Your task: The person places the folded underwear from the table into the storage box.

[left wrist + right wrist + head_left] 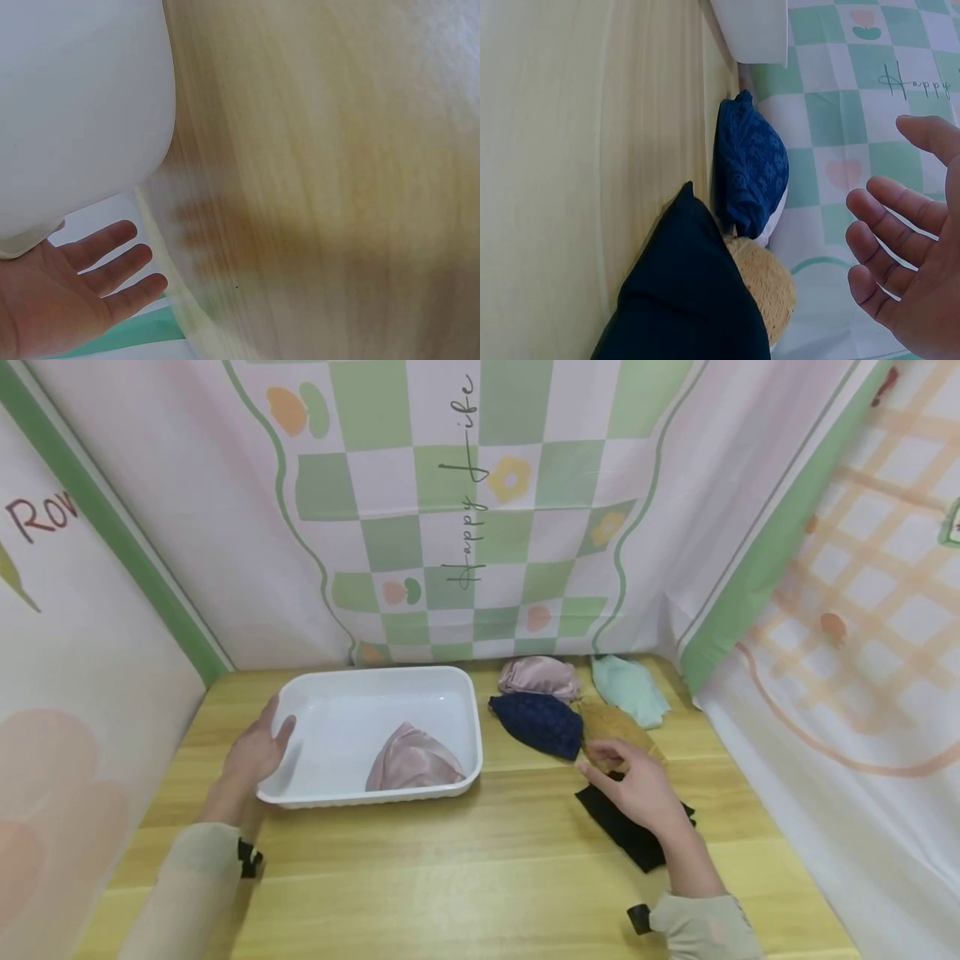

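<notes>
In the head view, my left hand (255, 752) is at the left rim of a white rectangular tray (315, 793), thumb on the inner side. The left wrist view shows its other fingers (116, 259) straight and spread outside the tray. A folded pink satiny cloth (415, 760) lies in the tray's front right part. My right hand (637, 785) hovers over a black cloth (622, 827) and the near edge of a mustard cloth (618, 727). Its fingers (900, 232) are loosely bent with nothing between them.
Behind the right hand lie a navy patterned cloth (538, 723), another pink satiny cloth (540, 677) and a mint cloth (628, 689), close together. They rest on a wooden table (420, 877). Printed curtains (465, 527) rise along its back and sides.
</notes>
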`<control>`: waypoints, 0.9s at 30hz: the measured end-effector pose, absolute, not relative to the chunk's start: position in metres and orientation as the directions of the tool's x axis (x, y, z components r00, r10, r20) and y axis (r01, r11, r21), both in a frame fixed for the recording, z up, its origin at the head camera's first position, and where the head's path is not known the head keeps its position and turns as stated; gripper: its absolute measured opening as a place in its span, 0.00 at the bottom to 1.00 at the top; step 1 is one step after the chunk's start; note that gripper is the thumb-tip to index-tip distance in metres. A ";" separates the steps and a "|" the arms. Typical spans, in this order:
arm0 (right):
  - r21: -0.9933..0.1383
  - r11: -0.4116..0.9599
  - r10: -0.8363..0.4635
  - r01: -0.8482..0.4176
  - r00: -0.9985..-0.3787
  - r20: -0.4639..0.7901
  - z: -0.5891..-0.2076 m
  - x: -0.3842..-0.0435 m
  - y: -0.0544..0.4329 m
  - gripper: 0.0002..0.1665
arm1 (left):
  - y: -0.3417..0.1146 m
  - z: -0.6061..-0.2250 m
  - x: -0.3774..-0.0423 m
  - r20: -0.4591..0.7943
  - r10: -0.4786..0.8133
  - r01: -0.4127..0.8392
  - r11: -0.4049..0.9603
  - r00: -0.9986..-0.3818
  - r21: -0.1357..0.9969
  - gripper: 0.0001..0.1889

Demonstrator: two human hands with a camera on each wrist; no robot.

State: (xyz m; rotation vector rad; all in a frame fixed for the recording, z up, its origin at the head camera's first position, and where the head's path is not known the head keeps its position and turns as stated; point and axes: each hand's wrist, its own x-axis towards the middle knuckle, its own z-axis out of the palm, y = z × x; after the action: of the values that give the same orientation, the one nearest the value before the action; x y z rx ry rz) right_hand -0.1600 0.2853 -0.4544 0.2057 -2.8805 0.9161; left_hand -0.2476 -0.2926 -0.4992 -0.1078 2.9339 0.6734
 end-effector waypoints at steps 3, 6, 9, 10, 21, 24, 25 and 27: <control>-0.568 0.809 -0.085 -0.151 -0.986 0.141 -0.456 -0.157 0.288 0.31 | -0.293 -0.499 -0.247 -0.143 -0.043 -0.101 0.898 -0.989 0.428 0.43; -0.570 0.809 -0.074 -0.142 -0.987 0.140 -0.458 -0.155 0.292 0.31 | -0.293 -0.499 -0.246 -0.147 -0.046 -0.106 0.896 -0.988 0.430 0.43; -0.570 0.812 -0.062 -0.128 -0.989 0.134 -0.459 -0.152 0.297 0.32 | -0.292 -0.498 -0.246 -0.149 -0.045 -0.106 0.896 -0.988 0.431 0.43; -0.570 0.813 -0.055 -0.120 -0.990 0.130 -0.460 -0.152 0.299 0.32 | -0.292 -0.498 -0.246 -0.148 -0.044 -0.104 0.896 -0.988 0.431 0.43; -0.541 0.835 -0.025 -0.096 -0.990 0.137 -0.463 -0.146 0.314 0.31 | -0.291 -0.497 -0.247 -0.147 -0.037 -0.097 0.900 -0.988 0.425 0.41; -0.525 0.847 -0.018 -0.088 -0.990 0.137 -0.463 -0.143 0.319 0.31 | -0.291 -0.498 -0.247 -0.146 -0.039 -0.099 0.899 -0.988 0.427 0.41; -0.518 0.851 -0.016 -0.083 -0.991 0.134 -0.464 -0.143 0.320 0.32 | -0.290 -0.498 -0.247 -0.145 -0.040 -0.099 0.898 -0.989 0.428 0.41; -0.504 0.861 -0.009 -0.072 -0.992 0.127 -0.464 -0.141 0.324 0.32 | -0.291 -0.498 -0.247 -0.141 -0.039 -0.097 0.898 -0.989 0.430 0.41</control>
State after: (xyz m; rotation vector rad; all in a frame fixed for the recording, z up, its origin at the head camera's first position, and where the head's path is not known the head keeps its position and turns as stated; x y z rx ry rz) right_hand -0.1415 0.3238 -0.4640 0.0643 -2.9143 0.7959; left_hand -0.2469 -0.2908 -0.4982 -0.1053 2.9338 0.6751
